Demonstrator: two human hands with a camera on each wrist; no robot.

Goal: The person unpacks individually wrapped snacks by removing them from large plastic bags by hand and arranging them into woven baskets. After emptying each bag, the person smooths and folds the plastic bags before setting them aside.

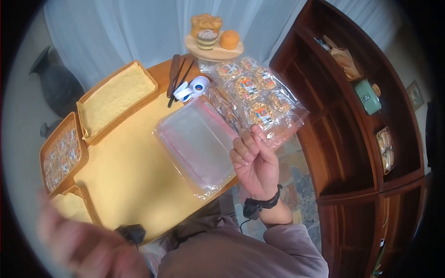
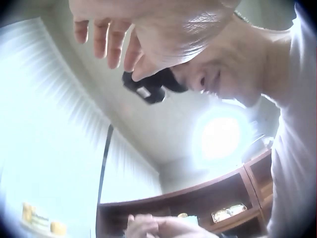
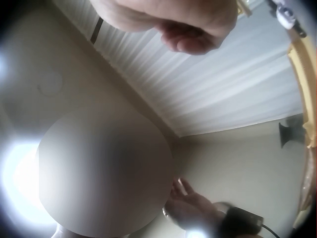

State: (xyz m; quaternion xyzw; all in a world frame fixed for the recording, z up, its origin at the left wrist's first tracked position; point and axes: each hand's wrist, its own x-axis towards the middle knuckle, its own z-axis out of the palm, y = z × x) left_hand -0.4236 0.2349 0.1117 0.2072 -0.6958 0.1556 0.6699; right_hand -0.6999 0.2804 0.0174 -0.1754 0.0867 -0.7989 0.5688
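My left hand (image 1: 88, 241) is a blur at the lower left of the head view, raised close to the camera. The left wrist view shows the same hand (image 2: 163, 34) palm side, fingers loosely extended with nothing in them. My right hand (image 1: 255, 164) is lifted, fingers curled in and thumb near the index fingertip. Nothing shows in its grasp there, nor in the right wrist view, where the hand (image 3: 183, 25) is folded. Nearest it in the head view lie a stack of clear plastic bags (image 1: 199, 139) with reddish edges and a large bag of packaged round nut snacks (image 1: 248, 88).
Wicker trays (image 1: 118, 120) stand along the table's left side, one holding small wrapped packets (image 1: 62, 155). Rolls of white tape (image 1: 199, 85) and dark tongs (image 1: 174, 74) lie near the back. A round wooden board (image 1: 213, 53) carries bread. Dark wooden shelves (image 1: 345, 153) rise at right.
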